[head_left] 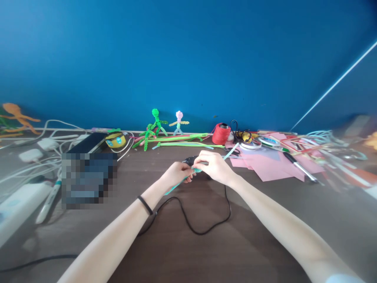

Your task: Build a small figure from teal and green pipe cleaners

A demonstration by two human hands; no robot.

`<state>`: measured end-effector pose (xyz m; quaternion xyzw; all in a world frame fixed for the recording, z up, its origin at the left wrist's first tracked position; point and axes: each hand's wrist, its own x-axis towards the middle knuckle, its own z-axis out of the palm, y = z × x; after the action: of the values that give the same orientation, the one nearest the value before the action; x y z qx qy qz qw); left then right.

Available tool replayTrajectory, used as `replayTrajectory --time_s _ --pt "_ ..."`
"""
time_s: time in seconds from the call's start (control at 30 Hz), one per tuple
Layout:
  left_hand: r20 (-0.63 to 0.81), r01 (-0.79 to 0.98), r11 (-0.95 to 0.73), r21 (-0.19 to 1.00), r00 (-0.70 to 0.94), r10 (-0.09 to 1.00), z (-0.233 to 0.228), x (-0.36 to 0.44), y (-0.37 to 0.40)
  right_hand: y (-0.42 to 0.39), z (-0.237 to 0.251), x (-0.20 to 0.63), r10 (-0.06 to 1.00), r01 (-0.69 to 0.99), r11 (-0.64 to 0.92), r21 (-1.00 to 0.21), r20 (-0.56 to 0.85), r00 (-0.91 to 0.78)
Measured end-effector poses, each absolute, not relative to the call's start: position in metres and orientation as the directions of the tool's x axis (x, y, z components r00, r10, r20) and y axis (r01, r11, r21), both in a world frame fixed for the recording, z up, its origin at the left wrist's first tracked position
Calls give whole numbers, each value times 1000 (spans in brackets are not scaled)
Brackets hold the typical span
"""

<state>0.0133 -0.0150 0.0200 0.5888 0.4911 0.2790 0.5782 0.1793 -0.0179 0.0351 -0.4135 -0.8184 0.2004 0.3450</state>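
Both hands meet over the middle of the desk, fingers closed on a teal pipe cleaner (173, 190). My left hand (178, 173) pinches it, and one straight end sticks out below toward the lower left. My right hand (212, 165) grips it close beside the left, where a short part looks coiled or bunched between the fingertips. A pale teal length (231, 151) extends up and right past the right hand. Behind the hands lies a black object (190, 160), mostly hidden, with a black cable (188, 226) looping on the desk in front.
Pipe-cleaner figures (156, 118) lean at the blue wall beside loose green pipe cleaners (188, 138). A red thread spool (221, 133), pink paper (265, 167) and a pen (299, 167) lie right. Left are a yellow round item (115, 140), white cables (17, 173) and a power strip (25, 204).
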Motion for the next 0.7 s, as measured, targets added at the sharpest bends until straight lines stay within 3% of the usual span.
replayTrajectory --time_s 0.13,0.4,0.7 --pt "-239 194 178 965 360 902 18 14 -14 -22 34 176 822 546 570 -614 426 -378" --pt "-221 -126 278 952 341 914 23 15 -13 -24 31 174 823 505 560 -657 508 -252" --pt "-141 -190 187 964 233 962 20 14 -9 -28 26 167 841 381 537 -753 439 -317"
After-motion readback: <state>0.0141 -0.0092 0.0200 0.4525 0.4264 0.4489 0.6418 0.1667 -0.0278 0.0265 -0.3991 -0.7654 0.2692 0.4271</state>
